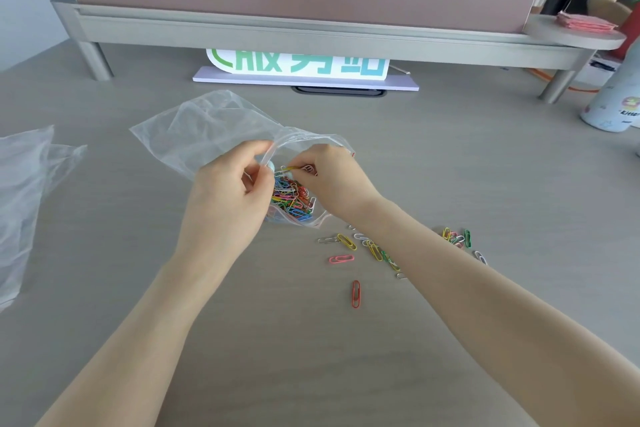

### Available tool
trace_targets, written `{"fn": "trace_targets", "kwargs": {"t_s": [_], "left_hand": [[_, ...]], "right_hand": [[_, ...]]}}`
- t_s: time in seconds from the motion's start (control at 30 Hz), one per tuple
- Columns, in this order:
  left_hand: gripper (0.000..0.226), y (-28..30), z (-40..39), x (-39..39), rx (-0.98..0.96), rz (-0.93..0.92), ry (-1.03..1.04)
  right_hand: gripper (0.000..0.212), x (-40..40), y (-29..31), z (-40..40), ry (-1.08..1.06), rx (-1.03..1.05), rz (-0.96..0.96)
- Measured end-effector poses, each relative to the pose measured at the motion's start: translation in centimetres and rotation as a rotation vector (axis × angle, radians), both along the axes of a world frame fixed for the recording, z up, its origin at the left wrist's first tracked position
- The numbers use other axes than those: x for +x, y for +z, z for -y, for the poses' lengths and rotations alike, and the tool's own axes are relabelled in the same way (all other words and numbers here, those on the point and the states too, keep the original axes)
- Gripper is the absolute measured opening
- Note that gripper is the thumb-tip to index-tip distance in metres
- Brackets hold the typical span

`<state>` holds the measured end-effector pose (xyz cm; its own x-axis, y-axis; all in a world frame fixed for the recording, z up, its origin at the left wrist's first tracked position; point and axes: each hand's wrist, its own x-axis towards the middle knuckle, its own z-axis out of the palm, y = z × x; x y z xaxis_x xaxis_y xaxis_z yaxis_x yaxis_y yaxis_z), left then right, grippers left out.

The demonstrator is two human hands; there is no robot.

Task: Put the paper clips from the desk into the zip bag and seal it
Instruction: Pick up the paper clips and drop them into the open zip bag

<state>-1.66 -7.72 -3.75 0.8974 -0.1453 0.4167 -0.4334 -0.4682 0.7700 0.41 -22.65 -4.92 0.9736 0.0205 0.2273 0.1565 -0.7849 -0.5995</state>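
A clear zip bag [194,130] lies on the grey desk [450,163] with its mouth held wide. My left hand [228,191] pinches the near rim of the mouth. My right hand [332,177] is at the mouth, its fingertips pinching a few paper clips over the opening. A pile of coloured paper clips [291,198] rests inside the bag between my hands. Several loose paper clips [370,248] lie on the desk under my right forearm, with a red clip [355,294] nearer me and a small cluster [457,237] to the right.
Crumpled clear plastic [24,191] lies at the left edge. A grey monitor riser [311,35] spans the back, with a white sign [301,66] under it. A white bottle [613,104] stands at the right. A person in dark clothes is at the far right.
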Motion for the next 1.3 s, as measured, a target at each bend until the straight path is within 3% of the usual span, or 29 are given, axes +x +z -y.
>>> {"fn": "trace_targets", "kwargs": {"t_s": [0.13,0.23,0.33,0.83,1.07,1.3], "left_hand": [[0.026,0.0,0.0,0.0,0.012,0.009,-0.002],[0.025,0.0,-0.1,0.0,0.018,-0.001,-0.004],[0.025,0.1,0.0,0.0,0.02,-0.008,-0.005],[0.024,-0.1,-0.1,0.1,0.034,-0.02,0.006],[0.033,0.5,-0.7,0.2,0.001,-0.039,0.058],[0.032,0.2,-0.5,0.3,0.006,-0.067,0.077]], "right_hand": [[0.026,1.2,-0.3,-0.6,-0.008,-0.097,-0.012],[0.02,1.8,-0.5,-0.7,-0.004,-0.107,-0.038],[0.029,2.0,-0.5,-0.6,-0.018,-0.067,-0.04],[0.019,-3.5,0.0,3.6,0.07,0.09,0.056],[0.02,-8.4,-1.9,6.1,0.211,-0.037,-0.1],[0.04,-10.1,-1.4,6.8,0.249,-0.2,-0.216]]}}
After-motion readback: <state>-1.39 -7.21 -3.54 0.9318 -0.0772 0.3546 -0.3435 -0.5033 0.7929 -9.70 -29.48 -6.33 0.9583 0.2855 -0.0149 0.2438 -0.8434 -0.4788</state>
